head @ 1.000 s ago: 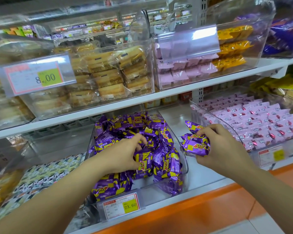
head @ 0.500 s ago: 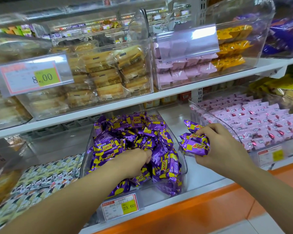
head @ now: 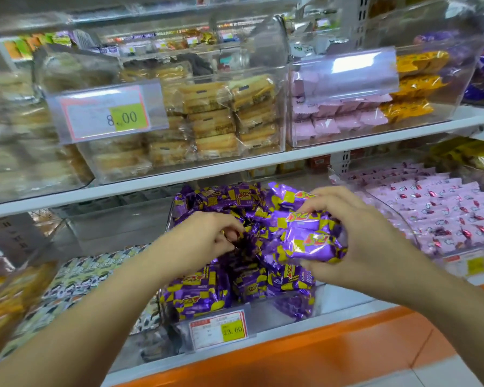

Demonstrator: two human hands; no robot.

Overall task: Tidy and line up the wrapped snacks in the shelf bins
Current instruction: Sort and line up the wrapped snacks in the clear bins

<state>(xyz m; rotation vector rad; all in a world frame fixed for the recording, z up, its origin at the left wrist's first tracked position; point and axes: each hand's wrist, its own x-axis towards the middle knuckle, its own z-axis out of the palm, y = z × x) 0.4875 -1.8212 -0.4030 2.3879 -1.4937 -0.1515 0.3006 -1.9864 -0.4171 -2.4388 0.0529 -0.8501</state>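
A clear plastic bin (head: 266, 310) on the lower shelf holds a loose heap of purple-and-yellow wrapped snacks (head: 196, 291). My right hand (head: 355, 241) grips a bunch of these purple snacks (head: 308, 236) and holds it over the bin's right side. My left hand (head: 210, 241) is down in the middle of the heap, its fingers curled round a wrapper there. The bin's price tag (head: 218, 329) reads 23.60.
A bin of pink wrapped snacks (head: 442, 210) stands to the right, a bin of black-and-white patterned packets (head: 76, 277) to the left. Above, clear bins hold cake slices (head: 213, 121) and pink and yellow packets (head: 347, 115). An orange shelf edge (head: 305, 356) runs along the front.
My right hand has carried its bunch of purple snacks leftward, from beside the bin to above it. My left hand has moved up from the bin's front to the heap's middle.
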